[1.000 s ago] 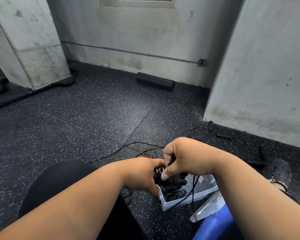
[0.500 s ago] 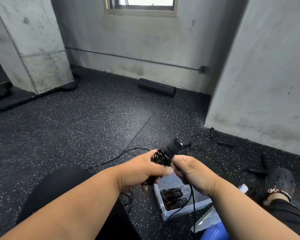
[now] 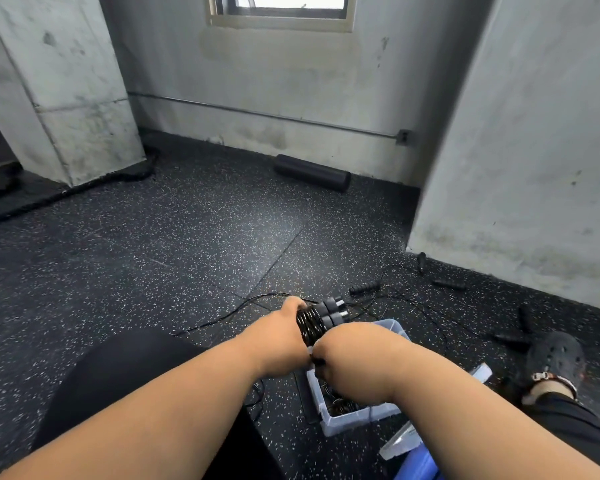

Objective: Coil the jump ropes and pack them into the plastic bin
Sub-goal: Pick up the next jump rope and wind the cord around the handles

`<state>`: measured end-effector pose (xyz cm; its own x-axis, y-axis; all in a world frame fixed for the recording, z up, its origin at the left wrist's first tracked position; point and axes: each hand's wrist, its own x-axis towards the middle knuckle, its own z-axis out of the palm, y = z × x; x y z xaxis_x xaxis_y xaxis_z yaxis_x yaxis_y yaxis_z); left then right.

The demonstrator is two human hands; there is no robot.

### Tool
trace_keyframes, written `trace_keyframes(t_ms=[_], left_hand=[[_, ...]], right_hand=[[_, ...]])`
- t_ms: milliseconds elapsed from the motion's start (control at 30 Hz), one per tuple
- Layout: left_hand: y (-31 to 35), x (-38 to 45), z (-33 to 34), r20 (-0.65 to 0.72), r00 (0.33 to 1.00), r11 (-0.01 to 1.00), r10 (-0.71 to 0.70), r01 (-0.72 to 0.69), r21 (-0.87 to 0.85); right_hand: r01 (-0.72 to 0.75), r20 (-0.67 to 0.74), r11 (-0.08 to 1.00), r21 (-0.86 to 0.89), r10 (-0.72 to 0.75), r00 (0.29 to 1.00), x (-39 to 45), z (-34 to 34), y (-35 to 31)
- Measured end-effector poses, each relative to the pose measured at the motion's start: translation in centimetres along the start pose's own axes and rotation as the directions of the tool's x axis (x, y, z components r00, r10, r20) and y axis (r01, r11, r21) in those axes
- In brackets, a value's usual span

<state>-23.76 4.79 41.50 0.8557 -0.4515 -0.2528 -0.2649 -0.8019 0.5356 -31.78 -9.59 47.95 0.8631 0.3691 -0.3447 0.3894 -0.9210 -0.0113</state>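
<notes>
A black jump rope (image 3: 314, 322), its cord wound tightly round its two handles, is held above the clear plastic bin (image 3: 357, 415). My left hand (image 3: 279, 336) grips the bundle from the left. My right hand (image 3: 352, 355) holds its lower end, fingers curled round the cord. The handle ends stick out toward the far right. The bin stands on the floor under my right wrist, with coiled rope partly visible inside. More loose ropes (image 3: 406, 303) and handles (image 3: 362, 288) lie on the floor beyond the bin.
Speckled black rubber floor. A black foam roller (image 3: 311, 172) lies by the back wall. Concrete pillars stand at the left and right. My knee (image 3: 125, 372) is at the lower left, my shoe (image 3: 555, 362) at the right. A clear lid (image 3: 400, 441) and a blue object (image 3: 414, 467) lie below the bin.
The camera tilted up. My right hand moved from over the bundle down to its lower end, and the handle ends now point to the far right, uncovered.
</notes>
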Motion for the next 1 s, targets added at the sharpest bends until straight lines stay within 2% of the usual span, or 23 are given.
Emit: trace_keyframes(t_ms=[100,167,233,300,367,467,633,733,800,833,900,1000], left_hand=[[0.1,-0.2,1.0,0.072,0.996,0.996,0.044,-0.049,0.075],[-0.2,-0.3,1.3,0.124,0.978,0.983,0.170,-0.177,0.051],[0.0,-1.0,1.4,0.143,0.956,0.967,0.255,-0.250,-0.053],[1.0,-2.0,1.6,0.164,0.921,0.936,0.352,-0.345,-0.069],[2.3,-3.0,1.9,0.177,0.861,0.874,0.476,-0.486,0.012],[3.9,-4.0,1.5,0.124,0.822,0.831,0.556,-0.552,-0.066],[3.3,-4.0,0.0,0.018,0.873,0.857,0.487,-0.474,-0.202],[2.7,-3.7,-0.2,-0.009,0.931,0.902,0.364,-0.355,-0.245],[2.5,-3.5,-0.1,-0.006,0.961,0.916,0.276,-0.265,-0.303],[2.3,-3.4,-0.1,0.002,0.969,0.908,0.246,-0.229,-0.350],[2.1,-3.5,-0.3,0.046,0.972,0.855,0.232,-0.181,-0.487],[1.9,-3.2,-1.1,0.068,0.968,0.756,0.240,-0.142,-0.639]], right_hand=[[0.088,0.059,0.988,-0.125,-0.081,0.995,-0.1,-0.7,-1.1],[0.084,-0.002,0.990,-0.110,-0.085,0.996,-0.1,-1.6,-1.0],[0.078,-0.088,0.996,0.049,-0.073,0.993,-0.2,-2.7,0.0],[0.086,-0.121,0.967,0.241,-0.058,0.991,-0.6,-3.8,1.3],[0.097,-0.139,0.903,0.419,-0.041,0.989,-0.7,-4.2,2.6],[0.125,-0.173,0.756,0.643,-0.016,0.985,-0.2,-3.6,4.7],[0.117,-0.169,0.419,0.901,0.088,0.982,0.9,-0.6,6.5],[0.109,-0.134,0.194,0.975,0.125,0.983,1.6,1.5,7.0],[0.108,-0.123,0.108,0.988,0.139,0.983,2.1,2.9,7.3],[0.113,-0.124,0.083,0.990,0.144,0.982,2.3,3.5,7.4],[0.100,-0.118,0.099,0.990,0.193,0.974,2.7,4.7,7.3],[0.020,-0.080,0.225,0.974,0.260,0.962,3.1,5.6,6.5]])
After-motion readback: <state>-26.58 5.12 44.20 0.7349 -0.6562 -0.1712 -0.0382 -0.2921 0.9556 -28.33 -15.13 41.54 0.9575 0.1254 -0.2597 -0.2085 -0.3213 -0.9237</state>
